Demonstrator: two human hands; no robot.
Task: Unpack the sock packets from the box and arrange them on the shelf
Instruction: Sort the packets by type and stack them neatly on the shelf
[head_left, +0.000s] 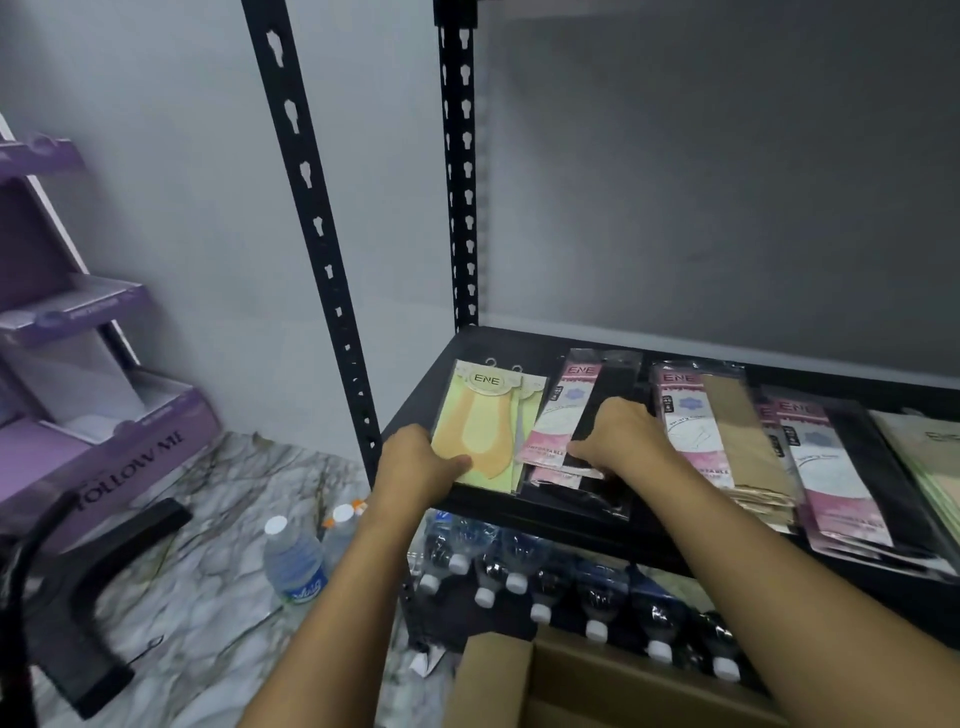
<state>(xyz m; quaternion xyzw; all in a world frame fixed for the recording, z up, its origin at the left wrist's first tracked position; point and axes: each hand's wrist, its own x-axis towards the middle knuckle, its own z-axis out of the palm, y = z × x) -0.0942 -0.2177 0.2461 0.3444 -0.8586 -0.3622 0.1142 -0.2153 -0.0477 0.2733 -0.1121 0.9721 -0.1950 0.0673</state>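
Both closed: left grip (415, 462) pinching yellow sock packets (483, 421), right grip (618, 436) clasping pink sock packets (561, 410); overhanging stacks may slide off shelf (519, 343)

Sock packets (826, 462) lying flat on the black shelf (545, 525)
Yellow ENE packets (480, 431) at the left end, pink-and-black packets (566, 415) next, beige packets (727, 431) further right; cardboard box (597, 686) open below.
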